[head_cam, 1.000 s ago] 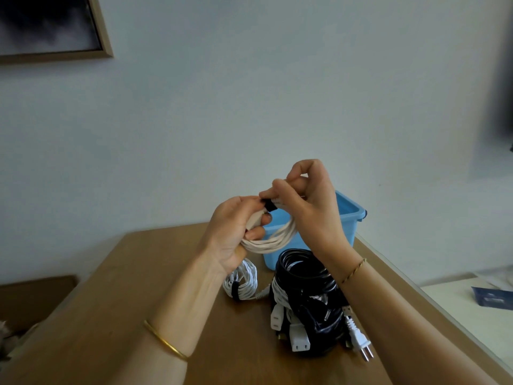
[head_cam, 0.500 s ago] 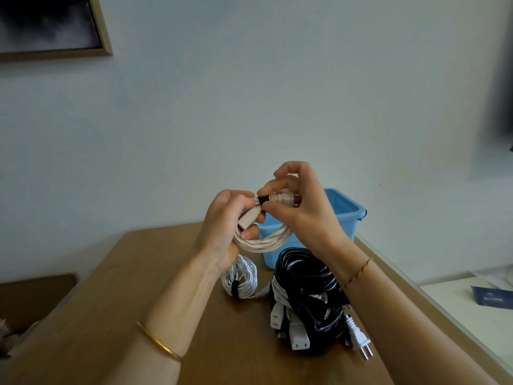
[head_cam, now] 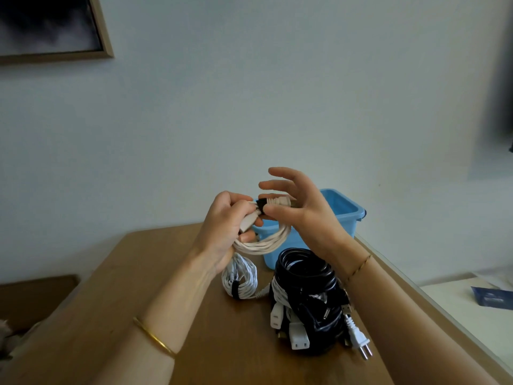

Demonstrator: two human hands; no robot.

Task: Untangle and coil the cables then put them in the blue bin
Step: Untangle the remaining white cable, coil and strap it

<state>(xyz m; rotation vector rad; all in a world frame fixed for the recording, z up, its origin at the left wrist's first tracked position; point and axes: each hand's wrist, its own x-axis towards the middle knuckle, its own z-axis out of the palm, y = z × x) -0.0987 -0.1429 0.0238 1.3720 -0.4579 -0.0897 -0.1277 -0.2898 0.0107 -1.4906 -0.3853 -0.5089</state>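
1 coil (head_cam: 263,243) in left hand (head_cam: 222,232), midair

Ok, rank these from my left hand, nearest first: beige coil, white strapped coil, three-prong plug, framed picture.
1. Beige coil: held in the left hand.
2. White strapped coil: on the table, just below.
3. Three-prong plug: table's front right.
4. Framed picture: wall, upper left.

Location type: a furnished indoor room, either a home or a small office; I cannot tell which. Indicators: I face a plain pale wall (head_cam: 249,93) with a wood-framed picture (head_cam: 50,26) hung at the far left. A wooden table (head_cam: 138,273) lies before me. At the right, a white surface (head_cam: 449,304) carries a dark blue booklet (head_cam: 491,298). A low brown box or cabinet (head_cam: 36,295) sits left.
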